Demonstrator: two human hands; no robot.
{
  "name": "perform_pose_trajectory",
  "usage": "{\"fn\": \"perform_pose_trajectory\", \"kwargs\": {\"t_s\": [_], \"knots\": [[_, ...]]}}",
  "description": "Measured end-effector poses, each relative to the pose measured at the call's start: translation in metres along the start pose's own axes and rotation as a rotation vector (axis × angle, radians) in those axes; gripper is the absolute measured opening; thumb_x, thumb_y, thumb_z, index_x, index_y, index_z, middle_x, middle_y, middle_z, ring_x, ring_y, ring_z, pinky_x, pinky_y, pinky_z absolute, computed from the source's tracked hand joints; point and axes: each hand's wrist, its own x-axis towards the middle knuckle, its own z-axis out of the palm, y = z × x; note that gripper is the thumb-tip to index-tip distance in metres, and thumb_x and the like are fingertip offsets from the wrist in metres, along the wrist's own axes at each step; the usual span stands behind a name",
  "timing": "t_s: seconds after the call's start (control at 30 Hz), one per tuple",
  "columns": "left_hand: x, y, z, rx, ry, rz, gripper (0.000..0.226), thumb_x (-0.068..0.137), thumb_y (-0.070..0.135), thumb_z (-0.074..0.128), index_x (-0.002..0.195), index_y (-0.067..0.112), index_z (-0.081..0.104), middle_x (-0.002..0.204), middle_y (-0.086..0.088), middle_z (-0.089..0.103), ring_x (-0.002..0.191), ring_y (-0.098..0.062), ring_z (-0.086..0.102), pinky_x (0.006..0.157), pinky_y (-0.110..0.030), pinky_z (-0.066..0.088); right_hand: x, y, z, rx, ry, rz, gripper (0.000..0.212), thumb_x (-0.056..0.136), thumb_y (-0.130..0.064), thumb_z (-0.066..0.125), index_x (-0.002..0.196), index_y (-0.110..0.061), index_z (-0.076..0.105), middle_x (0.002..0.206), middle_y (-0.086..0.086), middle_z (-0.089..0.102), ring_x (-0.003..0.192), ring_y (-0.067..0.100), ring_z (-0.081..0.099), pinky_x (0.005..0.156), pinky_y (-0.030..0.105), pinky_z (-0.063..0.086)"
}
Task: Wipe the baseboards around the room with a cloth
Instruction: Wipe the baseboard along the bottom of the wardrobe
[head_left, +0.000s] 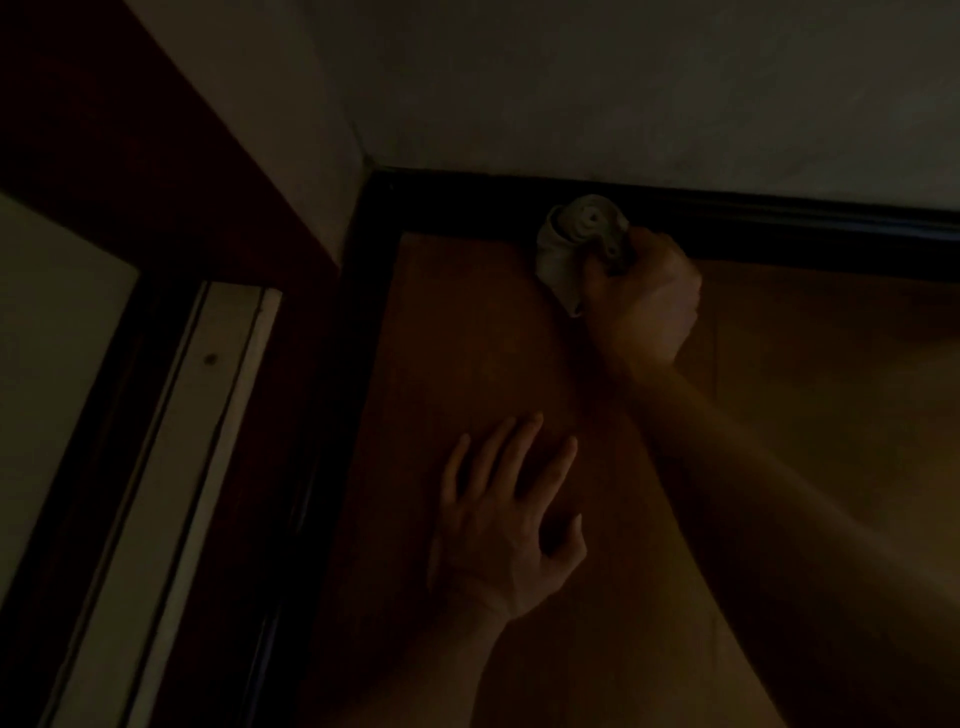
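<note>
Pretty dim in here, but we can make it out. Our right hand (644, 299) is curled in a fist round a bunched-up pale cloth (569, 244), and the cloth is pushed right up against the dark baseboard (779, 231), a little way right of the baseboard's corner. Our left hand (506, 525) lies flat on the wooden floor (462, 338), on the near side of the baseboard and below the cloth, fingers spread wide, holding nothing. The pale wall (623, 93) rises straight above the baseboard. Left of the baseboard's corner runs a light strip (202, 410) with dark edges, maybe a door frame or sill, too dark for us to tell.
</note>
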Motion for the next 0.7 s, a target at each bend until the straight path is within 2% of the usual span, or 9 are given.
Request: {"fn": "perform_pose_trajectory", "kwargs": {"t_s": [0.1, 0.23, 0.37, 0.47, 0.7], "knots": [[0.0, 0.003, 0.0, 0.004, 0.001, -0.006, 0.07, 0.085, 0.065, 0.046, 0.15, 0.044, 0.035, 0.163, 0.002, 0.029, 0.149, -0.021, 0.028, 0.115, -0.055, 0.019, 0.005, 0.015, -0.015, -0.024, 0.054, 0.046, 0.024, 0.086, -0.037, 0.057, 0.084, -0.014, 0.063, 0.089, 0.006, 0.065, 0.083, 0.026, 0.063, 0.062, 0.03, 0.04], [-0.001, 0.002, 0.002, 0.0, 0.006, -0.004, 0.069, 0.085, 0.064, 0.047, 0.15, 0.044, 0.036, 0.163, 0.003, 0.029, 0.149, -0.021, 0.027, 0.116, -0.054, 0.019, 0.005, 0.01, -0.012, -0.019, -0.005, -0.008, 0.021, 0.085, -0.034, 0.058, 0.081, -0.014, 0.061, 0.086, 0.005, 0.064, 0.078, 0.024, 0.061, 0.06, 0.028, 0.035], [0.0, 0.002, 0.003, 0.003, 0.005, -0.006, 0.069, 0.085, 0.064, 0.047, 0.15, 0.045, 0.036, 0.164, 0.003, 0.028, 0.149, -0.02, 0.026, 0.118, -0.054, 0.017, 0.008, 0.021, -0.018, -0.015, 0.03, 0.017, 0.021, 0.084, -0.037, 0.058, 0.084, -0.016, 0.064, 0.089, 0.005, 0.065, 0.083, 0.027, 0.063, 0.062, 0.03, 0.039], [-0.001, 0.002, 0.002, 0.005, 0.005, -0.006, 0.069, 0.085, 0.064, 0.047, 0.15, 0.044, 0.037, 0.164, 0.003, 0.028, 0.149, -0.02, 0.027, 0.117, -0.055, 0.02, 0.006, 0.016, -0.014, -0.019, 0.027, -0.032, 0.02, 0.085, -0.035, 0.059, 0.083, -0.015, 0.063, 0.089, 0.005, 0.064, 0.083, 0.027, 0.062, 0.061, 0.029, 0.035], [0.0, 0.002, 0.002, 0.022, 0.004, -0.003, 0.07, 0.085, 0.064, 0.046, 0.151, 0.045, 0.035, 0.164, 0.003, 0.026, 0.15, -0.02, 0.024, 0.118, -0.053, 0.014, 0.005, 0.012, -0.013, -0.025, 0.049, -0.04, 0.021, 0.082, -0.035, 0.06, 0.083, -0.014, 0.065, 0.088, 0.003, 0.062, 0.081, 0.027, 0.061, 0.06, 0.029, 0.033]]}}
